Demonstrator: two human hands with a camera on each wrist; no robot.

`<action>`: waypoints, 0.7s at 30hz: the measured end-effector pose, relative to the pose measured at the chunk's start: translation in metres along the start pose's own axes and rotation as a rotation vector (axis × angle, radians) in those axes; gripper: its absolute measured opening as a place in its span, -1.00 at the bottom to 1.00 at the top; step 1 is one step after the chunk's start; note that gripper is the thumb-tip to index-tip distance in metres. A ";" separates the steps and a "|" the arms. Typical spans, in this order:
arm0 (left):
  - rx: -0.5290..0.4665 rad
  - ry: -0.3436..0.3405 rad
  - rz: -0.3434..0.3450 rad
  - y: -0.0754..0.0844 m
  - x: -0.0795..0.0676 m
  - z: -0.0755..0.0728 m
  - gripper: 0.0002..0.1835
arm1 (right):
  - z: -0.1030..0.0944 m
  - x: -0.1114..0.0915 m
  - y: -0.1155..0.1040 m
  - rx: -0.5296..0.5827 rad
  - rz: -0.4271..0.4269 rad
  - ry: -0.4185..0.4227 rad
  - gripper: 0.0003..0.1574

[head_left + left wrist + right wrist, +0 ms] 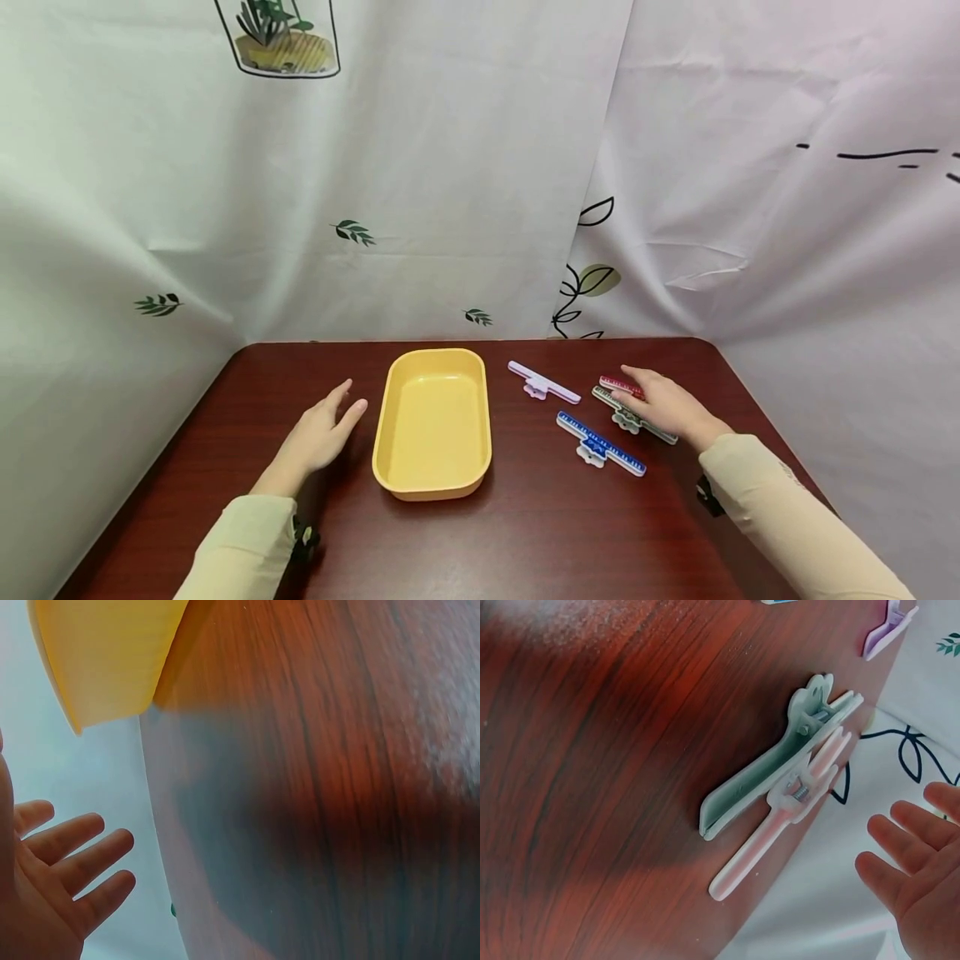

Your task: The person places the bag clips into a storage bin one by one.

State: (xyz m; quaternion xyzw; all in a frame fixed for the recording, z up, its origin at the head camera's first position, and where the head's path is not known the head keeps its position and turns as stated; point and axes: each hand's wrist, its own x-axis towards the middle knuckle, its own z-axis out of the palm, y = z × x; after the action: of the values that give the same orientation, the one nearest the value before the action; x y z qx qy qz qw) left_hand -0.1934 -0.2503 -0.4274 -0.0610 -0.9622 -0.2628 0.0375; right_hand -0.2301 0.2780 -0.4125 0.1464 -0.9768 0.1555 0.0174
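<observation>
My right hand (667, 407) hovers over a red clip (621, 387) and a dark green clip (628, 417), partly hiding both. Its fingers (900, 840) are spread and hold nothing. Beside these two, a blue ruler-like clip (600, 443) lies on the table, with a pale purple clip (543, 382) farther back. The right wrist view shows the green clip (780, 761) and the red one (780, 817) side by side. To the left of a yellow tray (380, 454), my left hand (317, 433) is held with fingers extended and nothing in it.
Everything lies on a dark reddish wooden table (540, 533) with rounded far corners. A white cloth (450, 167) printed with leaves hangs behind the table and at its sides. The tray's rim stands between the left hand and the clips.
</observation>
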 end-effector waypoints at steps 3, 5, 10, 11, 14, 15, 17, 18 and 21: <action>-0.019 0.002 -0.002 0.001 0.000 0.002 -0.23 | 0.002 0.000 -0.001 -0.003 -0.007 0.003 -0.14; -0.031 -0.002 -0.006 0.002 0.000 0.004 -0.24 | 0.004 0.000 -0.002 -0.004 -0.011 0.005 -0.16; -0.048 -0.017 -0.016 0.004 0.001 0.006 -0.24 | 0.006 0.001 -0.005 -0.002 -0.009 0.006 -0.16; -0.053 -0.020 -0.016 0.005 0.001 0.006 -0.25 | 0.007 0.001 -0.006 0.000 -0.008 0.005 -0.15; -0.074 -0.027 -0.014 0.008 0.002 0.007 -0.25 | 0.007 0.002 -0.007 0.005 0.001 0.001 -0.13; -0.082 -0.029 -0.013 0.008 0.003 0.007 -0.25 | 0.007 0.002 -0.007 0.003 0.001 -0.002 -0.13; -0.097 -0.033 -0.013 0.010 0.004 0.007 -0.25 | 0.007 0.003 -0.008 0.003 0.011 -0.014 -0.12; -0.102 -0.035 -0.014 0.011 0.004 0.007 -0.25 | 0.007 0.003 -0.009 0.002 0.017 -0.018 -0.12; -0.117 -0.040 -0.021 0.013 0.006 0.008 -0.24 | 0.008 0.004 -0.010 0.003 0.020 -0.030 -0.13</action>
State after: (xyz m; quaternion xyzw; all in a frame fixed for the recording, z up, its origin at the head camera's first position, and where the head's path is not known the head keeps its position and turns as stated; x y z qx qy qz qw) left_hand -0.1976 -0.2349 -0.4272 -0.0584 -0.9464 -0.3175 0.0118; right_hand -0.2307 0.2653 -0.4167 0.1388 -0.9781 0.1549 0.0008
